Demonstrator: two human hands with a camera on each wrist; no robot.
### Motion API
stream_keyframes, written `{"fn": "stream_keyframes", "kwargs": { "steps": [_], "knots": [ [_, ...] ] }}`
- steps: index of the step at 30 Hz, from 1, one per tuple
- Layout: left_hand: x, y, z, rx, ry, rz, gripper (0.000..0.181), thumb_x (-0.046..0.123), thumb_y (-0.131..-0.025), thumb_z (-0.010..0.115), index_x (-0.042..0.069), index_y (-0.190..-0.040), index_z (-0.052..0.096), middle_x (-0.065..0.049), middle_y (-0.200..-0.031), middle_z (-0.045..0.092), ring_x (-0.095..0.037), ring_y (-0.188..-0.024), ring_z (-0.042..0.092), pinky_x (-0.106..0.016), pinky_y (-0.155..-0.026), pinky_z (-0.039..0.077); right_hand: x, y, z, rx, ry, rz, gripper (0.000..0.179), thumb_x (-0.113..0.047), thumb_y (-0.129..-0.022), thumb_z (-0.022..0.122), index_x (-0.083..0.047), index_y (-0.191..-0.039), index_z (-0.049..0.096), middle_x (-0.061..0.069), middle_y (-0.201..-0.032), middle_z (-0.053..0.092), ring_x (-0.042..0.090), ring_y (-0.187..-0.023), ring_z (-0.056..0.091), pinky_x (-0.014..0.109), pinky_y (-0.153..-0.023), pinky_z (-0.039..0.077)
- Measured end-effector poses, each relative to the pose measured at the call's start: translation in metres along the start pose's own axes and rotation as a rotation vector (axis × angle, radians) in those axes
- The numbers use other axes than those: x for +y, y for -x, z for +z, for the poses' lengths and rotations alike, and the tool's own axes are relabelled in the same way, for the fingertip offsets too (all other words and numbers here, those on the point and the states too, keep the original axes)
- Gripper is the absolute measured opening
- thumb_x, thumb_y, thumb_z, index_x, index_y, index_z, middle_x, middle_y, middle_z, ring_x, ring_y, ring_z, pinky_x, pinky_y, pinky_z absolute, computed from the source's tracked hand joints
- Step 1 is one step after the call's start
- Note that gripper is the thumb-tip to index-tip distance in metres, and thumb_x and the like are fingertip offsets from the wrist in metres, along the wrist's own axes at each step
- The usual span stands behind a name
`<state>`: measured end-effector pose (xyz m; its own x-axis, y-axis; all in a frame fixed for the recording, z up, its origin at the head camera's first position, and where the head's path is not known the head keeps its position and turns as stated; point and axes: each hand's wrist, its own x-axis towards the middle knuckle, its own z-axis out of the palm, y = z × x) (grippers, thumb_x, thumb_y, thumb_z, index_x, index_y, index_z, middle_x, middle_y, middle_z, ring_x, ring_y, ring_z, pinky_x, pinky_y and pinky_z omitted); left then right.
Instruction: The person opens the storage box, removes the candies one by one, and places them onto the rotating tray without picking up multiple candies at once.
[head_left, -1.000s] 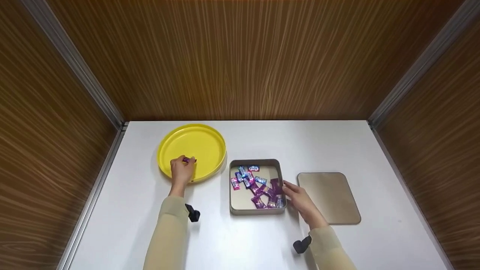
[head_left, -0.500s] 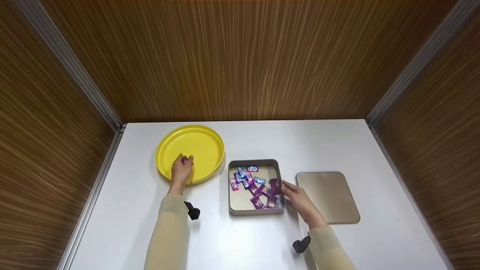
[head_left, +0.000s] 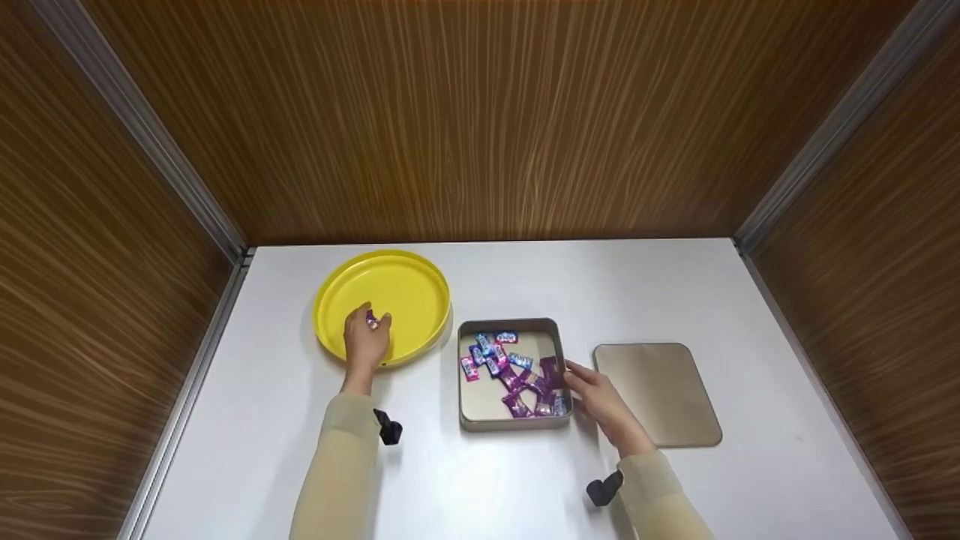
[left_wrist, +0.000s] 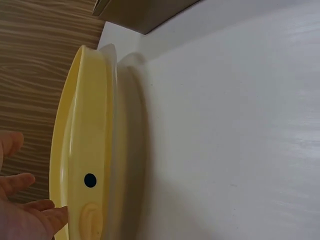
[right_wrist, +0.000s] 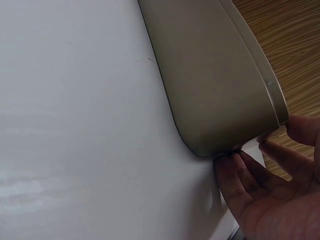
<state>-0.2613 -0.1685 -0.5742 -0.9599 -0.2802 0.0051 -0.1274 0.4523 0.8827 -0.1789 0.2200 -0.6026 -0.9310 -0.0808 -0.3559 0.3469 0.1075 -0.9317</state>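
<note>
Woodgrain panels (head_left: 495, 120) and metal strips (head_left: 135, 112) around a white tabletop (head_left: 585, 292) show a work booth.

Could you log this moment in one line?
Left hand: over yellow tray, purple candy at fingertips, grip unclear | Right hand: touching open tin | Inside tin: wrapped candies | Lid: beside tin

A yellow tray (left_wrist: 90, 125) fills much of the left side, seen from its outer wall, which runs from top to bottom. A black dot (left_wrist: 90, 180) marks that wall, with a raised oval bump (left_wrist: 91, 221) just below it. The left grip (left_wrist: 22, 217), a bare hand cut off by the frame, enters at the lower left with fingers spread; one fingertip overlaps the tray, though contact is unclear. White counter (left_wrist: 225, 120) spreads rightward under the tray's soft shadow. A brownish box (left_wrist: 145, 12) shows at the top, wood-grain panelling (left_wrist: 30, 80) behind.
</note>
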Motion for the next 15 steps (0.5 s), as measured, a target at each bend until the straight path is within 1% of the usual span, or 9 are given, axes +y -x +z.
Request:
{"fn": "stream_keyframes", "kwargs": {
  "steps": [2, 4, 7, 9, 11, 15],
  "knots": [
    [0.004, 0.005, 0.003, 0.006, -0.007, 0.039, 0.049, 0.015, -0.097, 0.059, -0.01, -0.137, 0.046, -0.031, -0.14, 0.04, -0.042, -0.123, 0.045, -0.048, -0.105, 0.036, 0.0, 0.0, 0.0, -0.002, -0.002, -0.003, 0.051, -0.019, -0.103, 0.05, 0.003, -0.148, 0.037, 0.026, -0.143, 0.045, 0.041, -0.135, 0.038, 0.051, -0.109, 0.033],
    [0.01, 0.011, 0.008, 0.004, -0.023, 0.072, 0.046, 0.014, -0.096, 0.06, -0.009, -0.135, 0.049, -0.03, -0.14, 0.04, -0.041, -0.122, 0.046, -0.049, -0.103, 0.038, 0.0, 0.0, 0.0, -0.006, -0.008, -0.005, 0.051, -0.018, -0.103, 0.049, 0.003, -0.148, 0.037, 0.026, -0.143, 0.045, 0.041, -0.135, 0.039, 0.05, -0.109, 0.033],
    [0.018, 0.021, 0.016, 0.002, -0.06, 0.142, 0.042, 0.013, -0.095, 0.062, -0.007, -0.131, 0.053, -0.028, -0.139, 0.041, -0.042, -0.123, 0.045, -0.049, -0.104, 0.039, 0.0, 0.001, -0.001, -0.004, -0.005, -0.005, 0.051, -0.018, -0.103, 0.049, 0.004, -0.148, 0.037, 0.027, -0.143, 0.045, 0.041, -0.135, 0.039, 0.05, -0.109, 0.034],
    [0.024, 0.028, 0.023, 0.012, -0.092, 0.2, 0.04, 0.012, -0.093, 0.065, -0.007, -0.127, 0.057, -0.027, -0.137, 0.044, -0.042, -0.128, 0.042, -0.049, -0.108, 0.035, 0.0, 0.001, -0.001, -0.005, -0.001, -0.008, 0.051, -0.018, -0.103, 0.049, 0.004, -0.148, 0.036, 0.027, -0.143, 0.045, 0.042, -0.135, 0.039, 0.05, -0.109, 0.034],
    [0.03, 0.036, 0.032, 0.013, -0.123, 0.261, 0.038, 0.011, -0.091, 0.067, -0.007, -0.124, 0.059, -0.027, -0.136, 0.046, -0.042, -0.127, 0.043, -0.048, -0.108, 0.035, 0.001, 0.0, -0.001, 0.0, 0.007, -0.005, 0.051, -0.019, -0.103, 0.049, 0.003, -0.148, 0.037, 0.026, -0.143, 0.045, 0.041, -0.135, 0.038, 0.05, -0.109, 0.033],
    [0.042, 0.054, 0.049, -0.016, -0.17, 0.377, 0.035, 0.009, -0.088, 0.069, -0.005, -0.12, 0.063, -0.025, -0.131, 0.051, -0.04, -0.123, 0.049, -0.046, -0.107, 0.038, 0.001, 0.0, -0.002, -0.004, 0.016, -0.008, 0.051, -0.019, -0.103, 0.049, 0.001, -0.148, 0.038, 0.025, -0.144, 0.045, 0.039, -0.137, 0.037, 0.051, -0.11, 0.031]
  ]
}}
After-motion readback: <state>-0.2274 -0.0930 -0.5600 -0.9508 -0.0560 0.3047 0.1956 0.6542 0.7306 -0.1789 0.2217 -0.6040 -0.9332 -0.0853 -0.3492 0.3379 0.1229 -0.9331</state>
